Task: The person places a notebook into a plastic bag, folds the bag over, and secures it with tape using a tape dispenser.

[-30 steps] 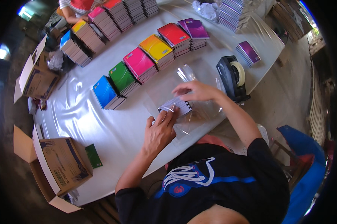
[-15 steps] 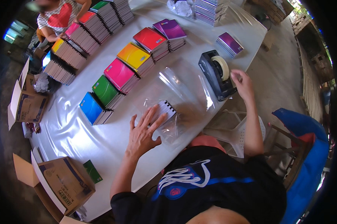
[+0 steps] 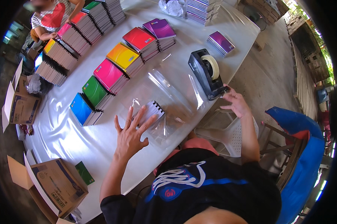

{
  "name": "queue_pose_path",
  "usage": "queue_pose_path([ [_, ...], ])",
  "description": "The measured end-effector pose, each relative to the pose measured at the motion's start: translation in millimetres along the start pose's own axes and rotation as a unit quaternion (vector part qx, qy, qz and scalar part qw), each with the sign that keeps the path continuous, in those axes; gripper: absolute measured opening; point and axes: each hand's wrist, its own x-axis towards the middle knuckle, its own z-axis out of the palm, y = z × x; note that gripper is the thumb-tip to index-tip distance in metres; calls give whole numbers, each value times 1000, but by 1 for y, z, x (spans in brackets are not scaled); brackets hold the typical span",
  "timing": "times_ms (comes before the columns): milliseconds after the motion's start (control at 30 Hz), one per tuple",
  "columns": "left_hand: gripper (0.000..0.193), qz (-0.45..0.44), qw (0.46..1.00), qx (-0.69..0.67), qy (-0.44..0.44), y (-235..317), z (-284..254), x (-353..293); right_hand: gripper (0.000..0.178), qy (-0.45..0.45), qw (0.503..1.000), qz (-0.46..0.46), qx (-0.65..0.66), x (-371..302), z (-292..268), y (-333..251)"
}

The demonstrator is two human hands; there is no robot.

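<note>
My left hand (image 3: pixel 131 130) lies with its fingers spread over a small spiral-bound notebook (image 3: pixel 152 111), which sits inside clear plastic wrap (image 3: pixel 167 126) on the table. White pages and black binding loops show beyond my fingertips. Off to the right, my right hand (image 3: pixel 237 104) is at the near end of a black tape dispenser (image 3: pixel 212 86), its fingers apart and the fingertips close to the cutting edge. Whether a bit of tape touches them is too small to tell. A cream roll of tape (image 3: pixel 214 68) sits in the dispenser.
Stacks of spiral notebooks, blue (image 3: pixel 84 108) through purple (image 3: pixel 162 30), run diagonally across the white-covered table (image 3: pixel 112 153). One purple notebook stack (image 3: pixel 220 43) stands behind the dispenser. Cardboard boxes (image 3: pixel 58 184) are at left. Another person (image 3: pixel 53 18) handles far stacks. A plastic chair (image 3: pixel 234 136) stands at right.
My right hand has come down from beside the tape roll to the dispenser's near end, its fingers opening out. My left hand stays spread on the wrapped notebook. The whole view has shifted slightly.
</note>
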Motion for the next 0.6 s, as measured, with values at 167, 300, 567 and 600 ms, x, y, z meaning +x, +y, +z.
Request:
queue_pose_path([
  [167, 100, 0, 1000, 13, -9, 0, -1, 1, 15, 252, 819, -227, -463, -7, -7, 23],
  [300, 102, -5, 999, 42, -4, 1, -1, -3, 19, -40, 960, -117, -250, -21, 90, -69],
  [567, 110, 14, 998, 57, -35, -2, -4, -1, 84, -361, 765, -213, -490, 14, 268, -100],
  [600, 111, 13, 998, 53, -33, -3, -4, -3, 87, -323, 717, -238, -570, 13, 278, -100],
])
